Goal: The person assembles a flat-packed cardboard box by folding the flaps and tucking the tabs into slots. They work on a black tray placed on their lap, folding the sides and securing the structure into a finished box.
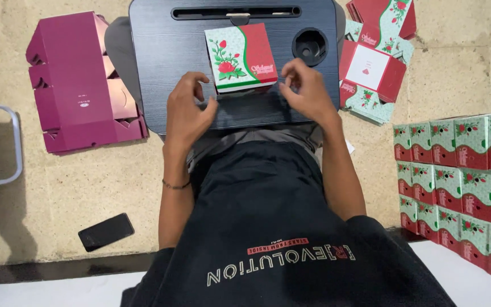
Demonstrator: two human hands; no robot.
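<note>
A small red-and-green rose-printed box (240, 56) sits mid-table on the black lap table (166, 51), just left of its round cup recess (310, 45). Both hands meet at the box's near edge: the left hand (187, 111) loosely curled, empty, and the right hand (307, 88) pinching something too small to tell. Flat box blanks (374, 62) lie on the floor past the right edge.

Black short-sleeved shirt (279, 227), loose over the torso, with pale block lettering across the front and a small red strip of print just above it. Grey fabric (245, 139) at the lap, below the shirt hem. Bare forearms from the sleeves down. Thin dark bracelet (176, 185) around the left wrist. No rings or watch visible on left hand (187, 111) or right hand (308, 91).
</note>
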